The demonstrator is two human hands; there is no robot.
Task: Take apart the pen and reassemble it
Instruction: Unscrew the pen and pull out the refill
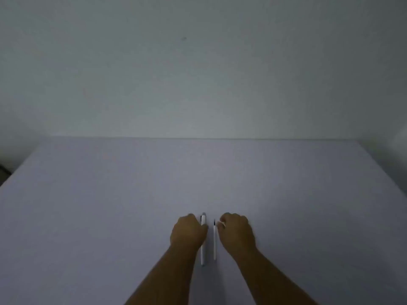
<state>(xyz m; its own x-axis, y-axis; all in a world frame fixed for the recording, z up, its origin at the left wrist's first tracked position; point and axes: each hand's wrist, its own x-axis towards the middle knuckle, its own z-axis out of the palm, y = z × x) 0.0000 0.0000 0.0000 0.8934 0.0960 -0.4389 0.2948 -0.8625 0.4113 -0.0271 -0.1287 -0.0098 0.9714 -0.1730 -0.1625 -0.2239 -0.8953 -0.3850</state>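
Note:
A white pen barrel [203,254] lies on the pale table [110,216], pointing away from me, its clip end at the far side. My left hand [188,233] is curled against the barrel's left side, and the thumb reaches over its upper part. Just right of the barrel, parallel to it, lies the thin white refill [214,243] with its dark tip at the far end. My right hand [236,231] is curled beside the refill's upper end. Its fingertips are very close to the refill, but a thin gap shows.
A plain grey-white wall [198,73] rises behind the table's far edge. The table's left and right edges slant inward toward the back. A dark object [3,170] shows at the far left, off the table.

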